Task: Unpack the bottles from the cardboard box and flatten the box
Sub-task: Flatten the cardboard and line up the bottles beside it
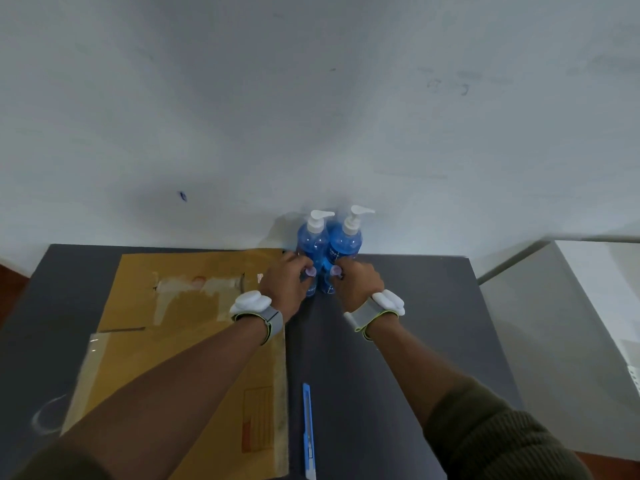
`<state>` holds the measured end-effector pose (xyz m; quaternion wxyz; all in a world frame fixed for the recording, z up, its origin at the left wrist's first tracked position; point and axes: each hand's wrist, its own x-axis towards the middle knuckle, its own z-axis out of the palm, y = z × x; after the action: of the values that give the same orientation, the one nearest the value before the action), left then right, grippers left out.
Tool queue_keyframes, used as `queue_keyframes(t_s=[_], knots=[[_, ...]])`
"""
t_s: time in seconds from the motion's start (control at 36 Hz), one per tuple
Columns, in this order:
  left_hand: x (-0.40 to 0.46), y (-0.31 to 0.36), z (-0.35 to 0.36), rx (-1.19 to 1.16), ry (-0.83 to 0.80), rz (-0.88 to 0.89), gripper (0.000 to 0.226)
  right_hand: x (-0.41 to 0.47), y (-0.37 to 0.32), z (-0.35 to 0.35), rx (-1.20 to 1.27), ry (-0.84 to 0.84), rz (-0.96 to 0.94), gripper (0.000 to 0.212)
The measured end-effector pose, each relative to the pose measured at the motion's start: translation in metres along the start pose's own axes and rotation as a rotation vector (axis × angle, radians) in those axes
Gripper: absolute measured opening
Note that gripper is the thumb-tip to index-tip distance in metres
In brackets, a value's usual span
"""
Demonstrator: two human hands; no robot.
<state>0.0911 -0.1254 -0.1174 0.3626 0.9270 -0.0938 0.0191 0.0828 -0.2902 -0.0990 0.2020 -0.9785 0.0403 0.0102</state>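
We see two blue pump bottles upright and touching at the far edge of the dark surface [398, 341], against the wall. The left hand [289, 278] has its grip closed around the left bottle [313, 242], the right hand [356, 282] around the right bottle [346, 240]. The cardboard box [194, 327] lies flattened just left of them, a blue box cutter [308, 431] near its right edge.

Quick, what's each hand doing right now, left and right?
Left hand: closed on the left blue pump bottle, standing on the table.
Right hand: closed on the right blue pump bottle.
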Motion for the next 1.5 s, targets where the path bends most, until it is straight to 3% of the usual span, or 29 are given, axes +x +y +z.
queue_keyframes(t_s=[0.19,0.31,0.47,0.56,0.64,0.72,0.89,1.28,1.5], knots=[[-0.011,0.004,-0.001,-0.056,-0.018,-0.076,0.029,-0.006,-0.008,0.002,0.018,0.011,-0.014,0.022],[-0.04,-0.001,-0.017,0.049,-0.065,-0.149,0.049,-0.03,-0.015,0.003,0.094,0.091,0.163,0.029],[-0.111,-0.044,-0.061,0.322,-0.512,-0.333,0.112,-0.111,-0.003,0.021,0.05,-0.313,0.168,0.033],[-0.127,-0.061,-0.08,0.36,-0.594,-0.351,0.129,-0.147,-0.004,0.036,0.072,-0.372,0.21,0.05],[-0.135,-0.083,-0.086,0.405,-0.673,-0.344,0.142,-0.178,-0.007,0.045,0.082,-0.437,0.262,0.046],[-0.143,-0.099,-0.087,0.451,-0.748,-0.291,0.143,-0.201,-0.016,0.049,0.077,-0.483,0.299,0.029],[-0.141,-0.107,-0.087,0.436,-0.782,-0.249,0.142,-0.215,-0.028,0.054,0.057,-0.411,0.361,0.024],[-0.141,-0.108,-0.084,0.464,-0.76,-0.235,0.138,-0.127,-0.035,0.046,0.078,-0.326,0.486,0.034],[-0.142,-0.115,-0.079,0.473,-0.717,-0.227,0.129,-0.121,-0.039,0.046,0.093,-0.301,0.523,0.036]])
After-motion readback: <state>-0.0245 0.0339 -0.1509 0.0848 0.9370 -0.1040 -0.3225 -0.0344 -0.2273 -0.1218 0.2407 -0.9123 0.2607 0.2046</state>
